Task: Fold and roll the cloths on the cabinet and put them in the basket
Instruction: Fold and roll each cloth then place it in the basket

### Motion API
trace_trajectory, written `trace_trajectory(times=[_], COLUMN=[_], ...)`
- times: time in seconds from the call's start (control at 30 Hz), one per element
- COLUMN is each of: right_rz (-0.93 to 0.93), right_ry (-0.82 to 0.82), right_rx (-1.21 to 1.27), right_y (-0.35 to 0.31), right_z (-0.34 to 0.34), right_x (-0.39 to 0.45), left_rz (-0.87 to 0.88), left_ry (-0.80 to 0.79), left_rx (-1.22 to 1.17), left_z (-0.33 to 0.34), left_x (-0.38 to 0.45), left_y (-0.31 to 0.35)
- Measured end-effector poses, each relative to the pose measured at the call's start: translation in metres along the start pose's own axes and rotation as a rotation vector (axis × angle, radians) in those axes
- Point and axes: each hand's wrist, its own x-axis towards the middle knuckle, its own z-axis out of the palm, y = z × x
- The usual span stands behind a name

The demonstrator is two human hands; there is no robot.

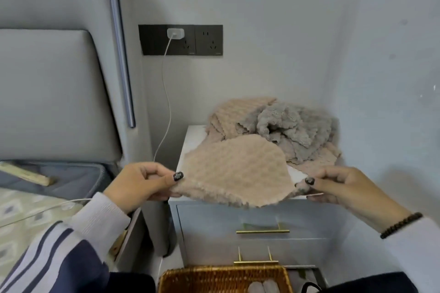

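Above the cabinet (250,216) front edge, left hand (140,183) and right hand (342,185) each pinch the beige cloth (238,173); cloth pile (285,126) at 12 o'clock, basket (214,278) at 6.

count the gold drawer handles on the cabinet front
2. The upper gold handle sits on the top drawer of the cabinet, seen flat. The lower gold handle sits on the drawer below, just above the basket. The basket may hide more further down.

The beige cloth (238,171) looks fluffy, nubbly and matt, like the grey cloth (292,126) behind it. Below, the basket (190,278) is glossy woven wicker; the cabinet (238,221) smooth, brass-handled.
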Motion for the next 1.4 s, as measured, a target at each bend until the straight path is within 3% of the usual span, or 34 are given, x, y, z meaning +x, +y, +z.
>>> trace_trajectory(times=[0.17, 0.53, 0.67, 0.9, 0.97, 1.17, 1.4], right_rz=[0.172, 0.315, 0.226, -0.043, -0.085, -0.111, -0.107], right_ry=[-0.159, -0.416, -0.294, 0.204, 0.281, 0.369, 0.394], right_rx=[-0.053, -0.036, -0.04, -0.083, -0.148, -0.227, -0.502], right_y=[0.031, 0.022, 0.017, 0.018, 0.02, 0.043, 0.068], right_z=[0.004, -0.003, 0.002, 0.018, 0.025, 0.043, 0.055], right_x=[-0.01, -0.004, 0.004, 0.051, 0.065, 0.104, 0.135], left_rz=[-0.13, -0.032, 0.023, 0.096, 0.097, 0.028, 0.013], left_ry=[-0.122, -0.258, -0.156, 0.136, 0.202, 0.304, 0.326], left_rx=[0.137, 0.068, 0.078, 0.07, 0.05, 0.104, 0.488], left_z=[-0.007, -0.024, -0.021, -0.018, -0.016, -0.007, 0.009], left_x=[-0.013, -0.003, 0.006, 0.054, 0.067, 0.103, 0.118], left_y=[-0.035, -0.04, -0.036, -0.045, -0.048, -0.066, -0.091])
